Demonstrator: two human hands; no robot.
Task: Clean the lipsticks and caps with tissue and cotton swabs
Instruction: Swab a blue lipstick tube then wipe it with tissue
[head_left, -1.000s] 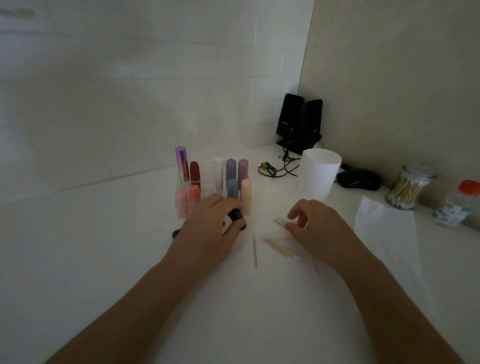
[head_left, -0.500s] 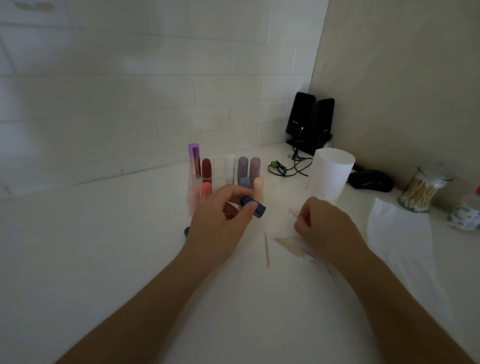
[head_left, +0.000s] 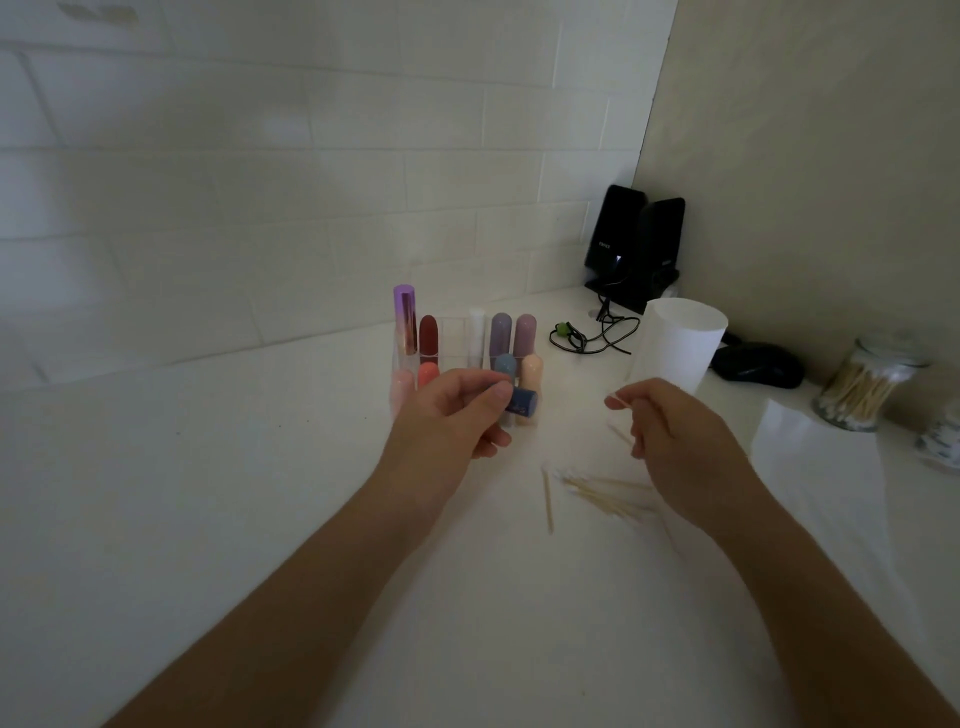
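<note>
My left hand (head_left: 452, 415) is raised above the white counter and pinches a dark blue lipstick piece (head_left: 521, 403) between thumb and fingers, its end pointing right. My right hand (head_left: 670, 431) pinches a cotton swab (head_left: 619, 415), whose white tip sticks out to the left of my fingers. Behind my left hand a clear organizer (head_left: 457, 343) holds several upright lipsticks in purple, red, white, pink, blue and peach. Several loose cotton swabs (head_left: 597, 491) lie on the counter between my hands.
A white tissue roll (head_left: 680, 343) stands behind my right hand. A tissue sheet (head_left: 815, 462) lies at the right. A glass jar of swabs (head_left: 865, 387), a small bottle (head_left: 940, 439), a black mouse (head_left: 758, 366), black speakers (head_left: 636, 244) and a cable (head_left: 592, 335) fill the corner.
My left hand lifted the dark blue piece off the counter and turned its end to the right. My right hand rose from the swab pile with one swab pinched.
</note>
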